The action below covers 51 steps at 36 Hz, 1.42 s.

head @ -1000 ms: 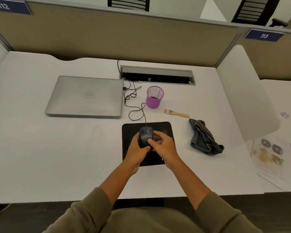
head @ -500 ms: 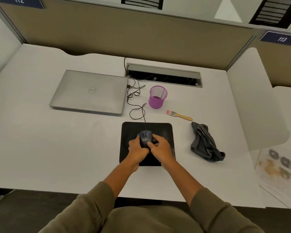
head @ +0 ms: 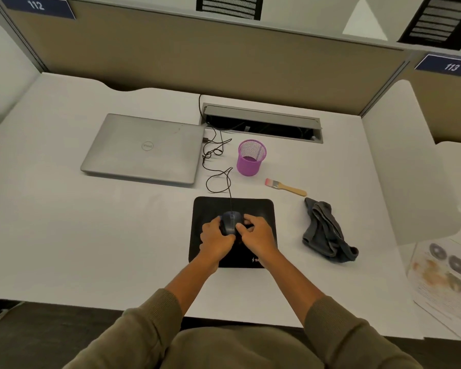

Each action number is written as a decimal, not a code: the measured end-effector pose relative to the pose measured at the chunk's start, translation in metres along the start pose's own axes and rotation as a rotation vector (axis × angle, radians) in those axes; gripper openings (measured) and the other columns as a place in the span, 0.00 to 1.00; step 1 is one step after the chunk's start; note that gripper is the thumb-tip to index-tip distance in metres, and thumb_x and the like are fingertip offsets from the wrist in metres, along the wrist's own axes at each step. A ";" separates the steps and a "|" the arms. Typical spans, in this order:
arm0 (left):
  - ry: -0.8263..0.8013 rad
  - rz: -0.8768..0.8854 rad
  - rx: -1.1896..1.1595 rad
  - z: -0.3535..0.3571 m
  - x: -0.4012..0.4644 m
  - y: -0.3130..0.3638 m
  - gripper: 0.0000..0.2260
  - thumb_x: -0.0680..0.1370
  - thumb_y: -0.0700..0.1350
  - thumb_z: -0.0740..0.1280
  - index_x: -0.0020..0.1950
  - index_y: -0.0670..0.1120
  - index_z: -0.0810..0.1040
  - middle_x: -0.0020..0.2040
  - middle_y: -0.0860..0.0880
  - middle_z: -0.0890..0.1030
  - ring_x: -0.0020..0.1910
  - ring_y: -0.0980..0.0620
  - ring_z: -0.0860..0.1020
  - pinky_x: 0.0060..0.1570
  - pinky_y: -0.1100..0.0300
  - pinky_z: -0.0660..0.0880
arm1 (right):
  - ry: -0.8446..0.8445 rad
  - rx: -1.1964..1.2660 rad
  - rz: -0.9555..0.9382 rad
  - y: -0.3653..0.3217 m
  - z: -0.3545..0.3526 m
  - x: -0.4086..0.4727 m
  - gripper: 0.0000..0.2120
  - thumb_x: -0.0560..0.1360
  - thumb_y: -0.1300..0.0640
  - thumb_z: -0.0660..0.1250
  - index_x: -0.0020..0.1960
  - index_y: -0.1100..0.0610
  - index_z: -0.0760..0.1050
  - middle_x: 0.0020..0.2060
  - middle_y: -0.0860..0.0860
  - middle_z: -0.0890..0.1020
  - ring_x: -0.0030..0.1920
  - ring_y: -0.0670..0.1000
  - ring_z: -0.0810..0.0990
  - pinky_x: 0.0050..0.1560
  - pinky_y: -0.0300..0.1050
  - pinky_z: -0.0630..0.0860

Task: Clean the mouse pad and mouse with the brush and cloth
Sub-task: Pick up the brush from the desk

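Closed laptop sits far left, well apart; centre, mouse rests on mouse pad, left hand and right hand cupping it from both sides with fingers curled round its body, probably to lift it off so the pad can be cleaned. Its cable loops back loosely, likely enough slack. To the right, brush and cloth lie untouched near the pad; bare desk to the pad's left gives room to park the mouse.

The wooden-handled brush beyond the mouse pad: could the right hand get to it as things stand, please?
Probably yes. The brush lies on bare desk, nothing between it and the right hand, but that hand first has to let go of the mouse.
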State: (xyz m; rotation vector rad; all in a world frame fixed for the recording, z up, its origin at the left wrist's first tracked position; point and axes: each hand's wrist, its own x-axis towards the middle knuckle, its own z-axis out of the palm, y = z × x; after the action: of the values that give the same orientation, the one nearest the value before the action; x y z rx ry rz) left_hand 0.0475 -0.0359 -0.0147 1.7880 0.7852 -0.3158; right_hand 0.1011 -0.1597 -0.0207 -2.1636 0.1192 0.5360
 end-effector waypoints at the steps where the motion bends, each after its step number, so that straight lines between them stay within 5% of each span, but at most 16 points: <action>1: 0.047 0.011 0.081 0.001 0.002 0.000 0.33 0.80 0.46 0.75 0.82 0.51 0.65 0.76 0.45 0.70 0.71 0.43 0.74 0.72 0.41 0.73 | 0.015 0.004 0.002 -0.002 -0.003 0.003 0.22 0.81 0.53 0.71 0.74 0.53 0.75 0.60 0.49 0.80 0.53 0.48 0.82 0.56 0.40 0.78; 9: 0.160 0.351 0.433 0.004 0.012 0.014 0.37 0.81 0.56 0.71 0.84 0.46 0.59 0.83 0.44 0.60 0.82 0.42 0.59 0.79 0.39 0.62 | 0.093 -0.100 -0.125 -0.018 -0.038 0.032 0.22 0.80 0.54 0.72 0.73 0.56 0.75 0.64 0.53 0.77 0.61 0.53 0.79 0.63 0.48 0.79; 14: 0.110 0.558 0.623 0.011 0.017 0.034 0.38 0.83 0.59 0.66 0.86 0.45 0.53 0.87 0.44 0.52 0.86 0.43 0.49 0.83 0.40 0.53 | 0.123 -0.277 -0.227 -0.024 -0.061 0.052 0.22 0.81 0.56 0.71 0.73 0.58 0.75 0.71 0.56 0.74 0.73 0.56 0.70 0.74 0.56 0.71; 18: 0.062 0.611 0.796 0.022 0.024 0.041 0.40 0.85 0.63 0.60 0.87 0.45 0.46 0.87 0.44 0.42 0.86 0.43 0.40 0.83 0.39 0.47 | 0.162 -0.467 -0.287 -0.026 -0.079 0.068 0.22 0.81 0.59 0.70 0.74 0.58 0.73 0.69 0.57 0.74 0.71 0.58 0.71 0.71 0.54 0.72; 41: -0.037 0.555 0.984 0.041 0.042 0.028 0.42 0.84 0.68 0.56 0.87 0.46 0.41 0.87 0.44 0.39 0.85 0.43 0.35 0.81 0.37 0.35 | 0.177 -0.944 -0.314 -0.018 -0.098 0.108 0.14 0.82 0.64 0.65 0.66 0.55 0.77 0.61 0.52 0.80 0.59 0.54 0.78 0.62 0.51 0.72; 51: -0.040 0.540 0.975 0.036 0.039 0.036 0.42 0.84 0.69 0.55 0.87 0.47 0.40 0.87 0.45 0.37 0.84 0.43 0.34 0.82 0.36 0.37 | 0.130 -0.748 -0.227 -0.024 -0.103 0.117 0.20 0.79 0.62 0.72 0.69 0.56 0.76 0.65 0.54 0.78 0.64 0.56 0.77 0.66 0.55 0.72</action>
State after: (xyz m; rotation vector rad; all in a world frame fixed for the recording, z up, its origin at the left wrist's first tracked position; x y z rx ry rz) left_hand 0.1053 -0.0610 -0.0232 2.7962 0.0450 -0.4016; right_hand 0.2475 -0.2131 0.0019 -2.8891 -0.3026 0.3308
